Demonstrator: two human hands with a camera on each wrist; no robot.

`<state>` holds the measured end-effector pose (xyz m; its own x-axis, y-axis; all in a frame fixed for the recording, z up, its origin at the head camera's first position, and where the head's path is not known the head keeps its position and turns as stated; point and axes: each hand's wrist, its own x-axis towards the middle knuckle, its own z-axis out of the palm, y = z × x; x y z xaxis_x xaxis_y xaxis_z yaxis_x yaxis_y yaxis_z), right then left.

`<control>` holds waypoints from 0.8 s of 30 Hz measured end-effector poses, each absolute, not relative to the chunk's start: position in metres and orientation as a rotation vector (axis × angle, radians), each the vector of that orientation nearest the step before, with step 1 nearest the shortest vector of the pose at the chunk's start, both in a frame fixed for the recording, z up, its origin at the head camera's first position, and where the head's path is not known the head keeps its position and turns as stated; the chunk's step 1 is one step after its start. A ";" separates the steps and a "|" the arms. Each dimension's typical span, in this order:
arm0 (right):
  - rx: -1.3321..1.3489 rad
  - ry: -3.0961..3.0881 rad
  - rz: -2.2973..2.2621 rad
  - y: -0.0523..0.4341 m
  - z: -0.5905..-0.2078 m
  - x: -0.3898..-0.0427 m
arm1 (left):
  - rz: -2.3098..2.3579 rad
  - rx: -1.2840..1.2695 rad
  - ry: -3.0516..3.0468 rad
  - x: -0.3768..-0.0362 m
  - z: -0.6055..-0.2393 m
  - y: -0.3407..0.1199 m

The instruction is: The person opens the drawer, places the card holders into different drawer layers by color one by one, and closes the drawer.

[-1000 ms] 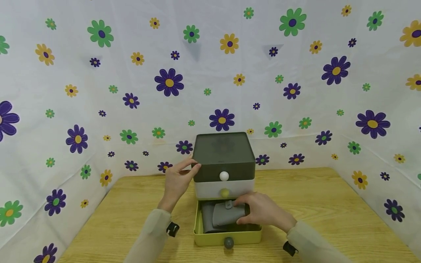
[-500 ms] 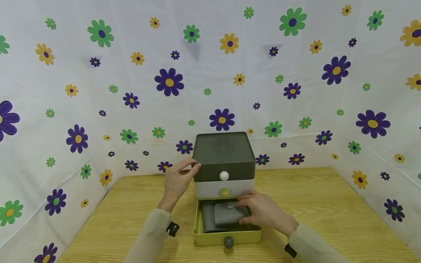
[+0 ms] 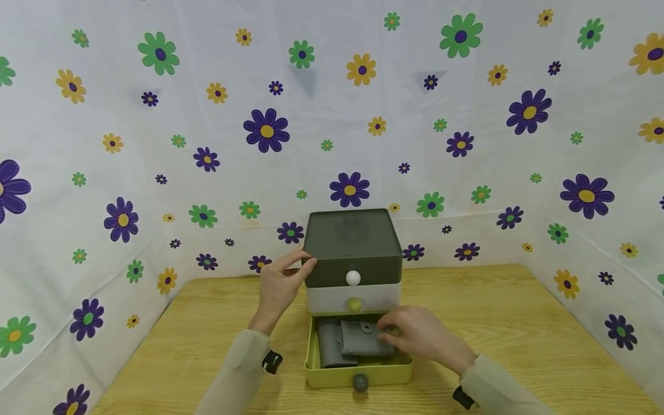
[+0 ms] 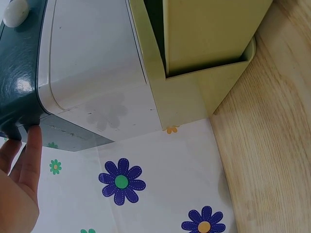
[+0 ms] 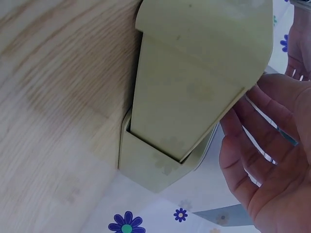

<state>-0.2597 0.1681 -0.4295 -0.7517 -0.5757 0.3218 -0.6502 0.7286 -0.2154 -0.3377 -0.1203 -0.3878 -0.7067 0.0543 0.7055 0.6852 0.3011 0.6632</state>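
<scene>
A small chest of drawers has a dark green-grey top drawer [image 3: 358, 271], a white middle drawer [image 3: 332, 298] and a pulled-out yellow bottom drawer [image 3: 332, 377]. Inside the yellow drawer, a grey snap-button case [image 3: 363, 340] lies partly over a darker grey case [image 3: 330, 346]. My right hand [image 3: 422, 337] is at the snap case's right end, its thumb and fingertips by the edge; whether they touch it is unclear. The right wrist view shows the fingers loosely bent at the drawer wall. My left hand [image 3: 280, 288] rests its fingertips on the top drawer's left front corner.
The chest stands on a wood-grain table [image 3: 223, 334]. White cloth with flowers [image 3: 267, 129] hangs behind it and along both sides. The drawers have round knobs: a white knob [image 3: 353, 278], a yellow knob [image 3: 354, 304] and a grey knob [image 3: 360, 383].
The snap case has shifted slightly right and settled lower in the drawer, with its flap now lying flatter. My right hand has drawn back to the right. The left hand has stayed put.
</scene>
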 end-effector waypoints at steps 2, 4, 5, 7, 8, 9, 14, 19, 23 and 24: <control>0.989 -2.704 0.483 0.167 -0.429 -0.258 | -1.433 -0.634 -2.010 -0.341 -0.391 -0.121; 1.007 -2.689 0.496 0.165 -0.430 -0.256 | -1.433 -0.615 -2.018 -0.341 -0.391 -0.120; 1.017 -2.680 0.502 0.165 -0.431 -0.256 | -1.433 -0.610 -2.019 -0.341 -0.391 -0.119; 1.040 -2.658 0.512 0.164 -0.432 -0.255 | -1.430 -0.610 -2.013 -0.341 -0.390 -0.118; 1.052 -2.651 0.510 0.164 -0.433 -0.254 | -1.431 -0.612 -2.010 -0.341 -0.390 -0.118; 1.064 -2.647 0.520 0.163 -0.433 -0.254 | -1.433 -0.614 -2.007 -0.341 -0.390 -0.118; 1.115 -2.655 0.601 0.159 -0.436 -0.248 | -1.449 -0.632 -2.004 -0.340 -0.392 -0.121; 1.170 -2.655 0.657 0.154 -0.437 -0.240 | -1.452 -0.659 -1.991 -0.338 -0.394 -0.123; 1.232 -2.598 0.634 0.149 -0.440 -0.235 | -1.451 -0.655 -1.985 -0.339 -0.392 -0.121; 1.247 -2.574 0.620 0.147 -0.441 -0.234 | -1.449 -0.651 -1.986 -0.339 -0.391 -0.121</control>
